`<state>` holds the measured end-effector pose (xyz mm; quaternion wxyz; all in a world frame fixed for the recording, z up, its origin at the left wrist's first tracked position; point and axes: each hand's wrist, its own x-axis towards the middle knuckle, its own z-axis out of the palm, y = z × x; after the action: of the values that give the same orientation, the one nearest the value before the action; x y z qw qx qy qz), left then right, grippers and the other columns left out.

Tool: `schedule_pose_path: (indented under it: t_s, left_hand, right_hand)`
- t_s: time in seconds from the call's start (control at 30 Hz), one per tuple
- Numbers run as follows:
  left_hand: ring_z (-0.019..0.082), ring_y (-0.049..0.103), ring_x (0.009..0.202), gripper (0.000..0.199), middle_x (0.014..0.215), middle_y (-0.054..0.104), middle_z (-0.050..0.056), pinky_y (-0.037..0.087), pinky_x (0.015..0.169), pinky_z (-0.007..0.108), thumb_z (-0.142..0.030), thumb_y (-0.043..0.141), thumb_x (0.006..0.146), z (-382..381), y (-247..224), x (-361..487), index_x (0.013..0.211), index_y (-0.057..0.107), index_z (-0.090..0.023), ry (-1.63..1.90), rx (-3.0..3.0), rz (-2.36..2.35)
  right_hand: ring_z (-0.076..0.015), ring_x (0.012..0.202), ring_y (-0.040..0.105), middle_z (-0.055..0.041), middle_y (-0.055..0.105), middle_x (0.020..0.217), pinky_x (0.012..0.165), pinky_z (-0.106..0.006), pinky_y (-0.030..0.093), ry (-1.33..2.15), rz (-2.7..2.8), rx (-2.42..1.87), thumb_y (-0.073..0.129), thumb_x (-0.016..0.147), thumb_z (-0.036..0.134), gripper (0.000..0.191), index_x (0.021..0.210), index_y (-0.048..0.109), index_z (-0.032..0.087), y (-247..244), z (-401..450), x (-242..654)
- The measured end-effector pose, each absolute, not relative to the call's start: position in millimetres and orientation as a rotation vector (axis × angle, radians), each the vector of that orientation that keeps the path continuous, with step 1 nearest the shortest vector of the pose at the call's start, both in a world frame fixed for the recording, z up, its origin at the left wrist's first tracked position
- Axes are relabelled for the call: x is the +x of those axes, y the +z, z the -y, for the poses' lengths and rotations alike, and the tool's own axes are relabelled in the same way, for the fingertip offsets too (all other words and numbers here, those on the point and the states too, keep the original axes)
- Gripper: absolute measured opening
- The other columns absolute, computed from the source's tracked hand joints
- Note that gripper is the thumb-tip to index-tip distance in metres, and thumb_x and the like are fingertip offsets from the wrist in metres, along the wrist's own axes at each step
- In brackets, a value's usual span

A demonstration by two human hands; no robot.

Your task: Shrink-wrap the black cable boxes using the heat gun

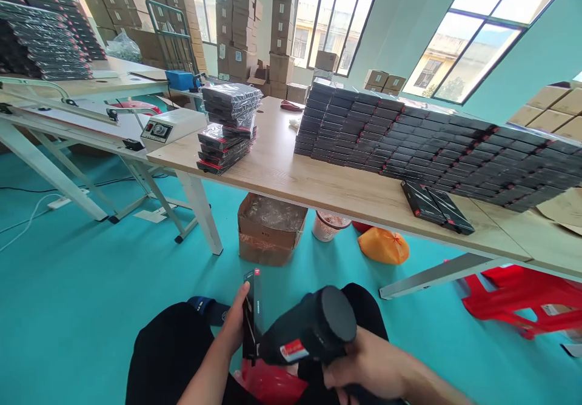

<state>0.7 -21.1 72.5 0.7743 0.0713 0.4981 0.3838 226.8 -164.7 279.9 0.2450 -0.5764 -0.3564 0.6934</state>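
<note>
My left hand (235, 319) is closed around a slim black box (257, 308) with a small red mark at its top end, held upright above my lap. In my right hand (364, 362) is a black heat gun (309, 326) with a red and white label. Its narrow front end points left at the lower part of the box; whether they touch I cannot tell. The fingers of my right hand wrap the handle, partly hidden below the gun's body. Under the box, between my knees, shows something red and shiny (273, 384).
Ahead is a wooden-topped table (282, 162) with a long stack of black boxes (409, 132), two loose boxes (436, 207) and a wrapped pile (230, 126). Below are a carton (270, 241), a bin (328, 228) and an orange bag (384, 246). A red stool (522, 302) lies right.
</note>
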Motion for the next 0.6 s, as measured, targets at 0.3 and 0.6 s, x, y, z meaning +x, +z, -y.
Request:
schedule_pose_path:
  t_s: [0.3,0.6]
  left_hand:
    - [0.030,0.075,0.079,0.038,0.088,0.076,0.014,0.060,0.066,0.041,-0.037,0.053,0.090,16,104,-3,0.112,0.069,-0.010,0.804,0.045,-0.761]
    - [0.034,0.075,0.075,0.046,0.082,0.077,0.016,0.060,0.064,0.046,-0.039,0.054,0.086,24,108,0,0.119,0.071,-0.012,0.558,0.106,-0.723]
  right_hand:
    - [-0.0140,0.059,0.062,-0.0053,0.071,0.081,0.050,-0.025,0.046,1.641,0.325,-1.309,0.084,0.071,0.045,0.046,0.102,0.075,0.012,234,207,235]
    - [-0.0100,0.057,0.060,-0.0029,0.071,0.073,0.049,-0.019,0.049,1.591,-0.065,-1.074,0.090,0.063,0.035,0.041,0.092,0.077,0.009,213,192,246]
